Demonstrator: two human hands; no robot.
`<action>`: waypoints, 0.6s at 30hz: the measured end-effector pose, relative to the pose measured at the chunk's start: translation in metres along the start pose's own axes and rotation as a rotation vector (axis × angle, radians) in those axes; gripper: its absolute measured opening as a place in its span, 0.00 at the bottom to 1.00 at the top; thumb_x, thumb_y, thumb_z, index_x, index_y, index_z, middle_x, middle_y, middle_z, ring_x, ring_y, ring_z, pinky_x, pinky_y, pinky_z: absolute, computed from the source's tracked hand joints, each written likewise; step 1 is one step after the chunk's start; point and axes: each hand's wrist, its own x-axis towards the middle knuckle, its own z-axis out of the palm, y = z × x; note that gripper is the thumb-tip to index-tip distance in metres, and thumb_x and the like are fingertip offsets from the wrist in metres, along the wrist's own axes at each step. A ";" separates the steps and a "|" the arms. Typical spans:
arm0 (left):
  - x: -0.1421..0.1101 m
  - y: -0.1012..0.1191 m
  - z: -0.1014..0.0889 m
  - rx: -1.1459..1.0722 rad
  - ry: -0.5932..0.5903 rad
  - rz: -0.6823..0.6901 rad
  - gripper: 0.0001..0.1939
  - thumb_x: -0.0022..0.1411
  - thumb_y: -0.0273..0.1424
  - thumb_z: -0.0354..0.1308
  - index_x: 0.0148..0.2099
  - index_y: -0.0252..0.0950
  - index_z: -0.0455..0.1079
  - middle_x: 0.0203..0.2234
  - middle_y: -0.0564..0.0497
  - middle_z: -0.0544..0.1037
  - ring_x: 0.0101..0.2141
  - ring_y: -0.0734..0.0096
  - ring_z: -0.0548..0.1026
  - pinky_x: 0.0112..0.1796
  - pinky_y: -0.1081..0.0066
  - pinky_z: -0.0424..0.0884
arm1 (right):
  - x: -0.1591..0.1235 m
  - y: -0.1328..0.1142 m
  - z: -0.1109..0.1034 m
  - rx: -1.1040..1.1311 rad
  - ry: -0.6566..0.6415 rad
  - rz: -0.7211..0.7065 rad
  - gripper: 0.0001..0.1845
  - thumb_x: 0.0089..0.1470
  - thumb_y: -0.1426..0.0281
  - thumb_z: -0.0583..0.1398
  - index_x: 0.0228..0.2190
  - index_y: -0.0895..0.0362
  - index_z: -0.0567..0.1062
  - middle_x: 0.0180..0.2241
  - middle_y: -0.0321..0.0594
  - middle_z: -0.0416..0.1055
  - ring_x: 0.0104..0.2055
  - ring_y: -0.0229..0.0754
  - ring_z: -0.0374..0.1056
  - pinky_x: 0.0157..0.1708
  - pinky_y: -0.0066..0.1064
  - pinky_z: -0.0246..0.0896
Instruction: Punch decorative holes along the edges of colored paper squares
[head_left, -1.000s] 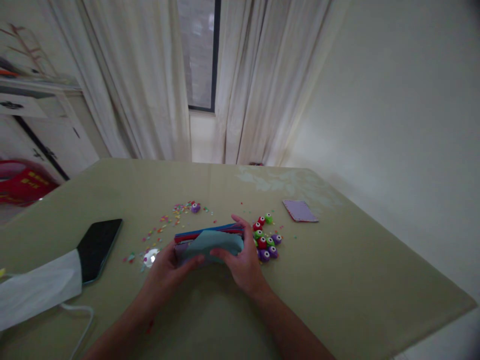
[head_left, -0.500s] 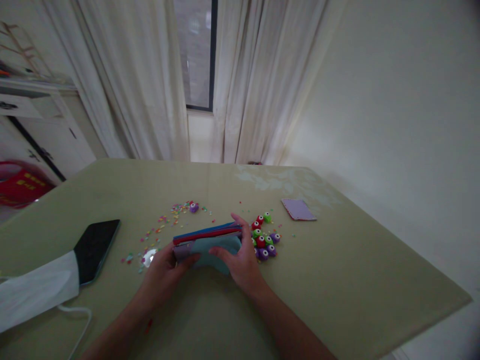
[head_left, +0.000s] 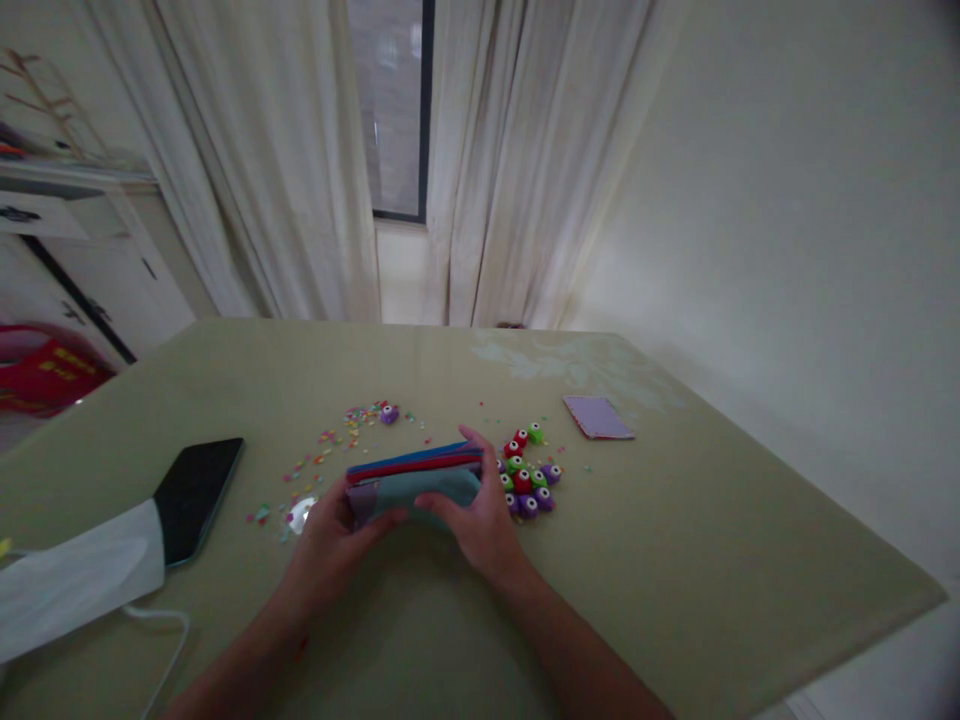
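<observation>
My left hand is closed on the left end of a stack of coloured sheets, its thumb across the front. The fingers of my right hand wrap round the right end, with the thumb pressed on the light-blue front sheet. Blue and red layers show along the top edge, and a purple patch shows at the front left. I cannot tell whether the sheets are felt or paper. Just right of my right hand lies a cluster of small red, green and purple one-eyed pieces; my hand hides part of it.
Colourful confetti-like bits are scattered beyond my hands, with a lone purple eyed piece. A shiny round piece lies by my left hand. Farther left are a black phone and white face mask; a lilac square lies right.
The light-blue front sheet bulges less at the bottom and lies flatter under my thumbs. My left thumb has slid slightly right along it. Both hands keep their hold.
</observation>
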 end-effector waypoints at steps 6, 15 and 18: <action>-0.006 0.003 0.005 -0.030 -0.019 0.009 0.28 0.58 0.46 0.74 0.55 0.38 0.73 0.47 0.44 0.86 0.46 0.49 0.85 0.48 0.54 0.83 | -0.002 0.006 0.003 0.008 -0.012 0.010 0.54 0.44 0.55 0.79 0.66 0.50 0.65 0.54 0.44 0.75 0.55 0.53 0.73 0.61 0.46 0.68; -0.011 -0.002 0.013 0.031 -0.006 0.134 0.42 0.68 0.44 0.67 0.76 0.43 0.52 0.66 0.39 0.72 0.62 0.48 0.75 0.61 0.51 0.75 | -0.001 0.010 0.007 0.030 0.013 0.006 0.53 0.45 0.55 0.78 0.66 0.51 0.64 0.58 0.45 0.75 0.60 0.53 0.73 0.64 0.44 0.67; -0.009 -0.002 0.013 0.110 0.119 0.257 0.45 0.69 0.43 0.66 0.78 0.44 0.47 0.63 0.39 0.73 0.60 0.51 0.77 0.58 0.53 0.77 | 0.001 0.013 0.009 0.022 0.004 -0.020 0.51 0.46 0.56 0.78 0.65 0.52 0.64 0.61 0.47 0.73 0.64 0.54 0.70 0.66 0.45 0.65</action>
